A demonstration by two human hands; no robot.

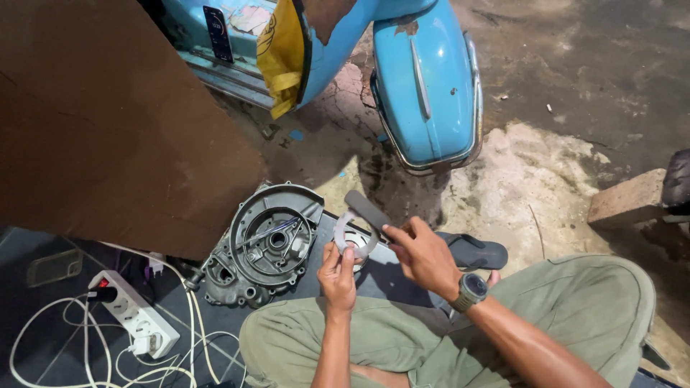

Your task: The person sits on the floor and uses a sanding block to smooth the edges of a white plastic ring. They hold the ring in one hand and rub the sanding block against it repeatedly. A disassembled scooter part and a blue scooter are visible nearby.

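Observation:
My left hand pinches a curved grey metal piece, shaped like a half ring, at its lower end. My right hand grips a dark flat bar that rests against the top of that curved piece. A watch sits on my right wrist. Both hands hover above my knees in olive trousers, just right of a round grey engine casing lying on a dark mat.
A blue scooter stands ahead with a yellow rag hanging from it. A large brown board leans at the left. A white power strip with cables lies at lower left. A sandal and a brick lie on the concrete.

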